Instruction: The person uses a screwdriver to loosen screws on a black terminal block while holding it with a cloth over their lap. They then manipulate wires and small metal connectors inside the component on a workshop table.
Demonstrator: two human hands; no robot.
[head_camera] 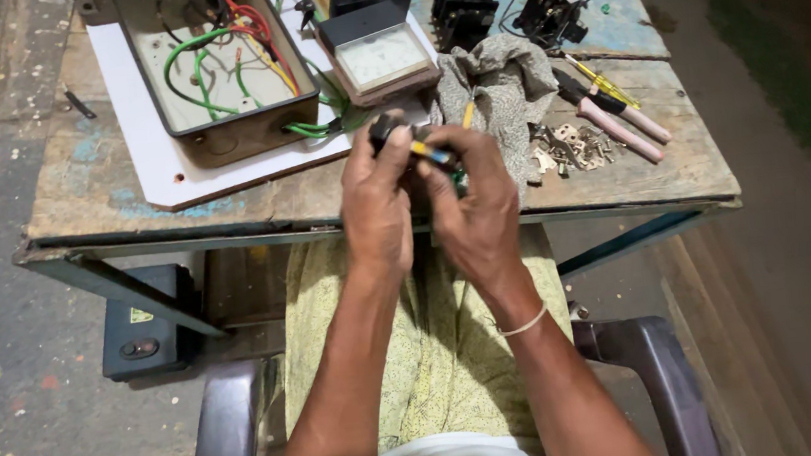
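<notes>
While seated at workbench [128,184]: gripped small black component [385,130] in left hand [376,201]; right hand [477,207] closed on yellow-blue wire [430,153]; seating wire probably demanded steady alignment.

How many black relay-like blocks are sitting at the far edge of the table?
2. One ribbed black block stands behind the grey cloth; another black block, with wires, sits to its right. More may lie hidden beyond the picture's top edge.
</notes>
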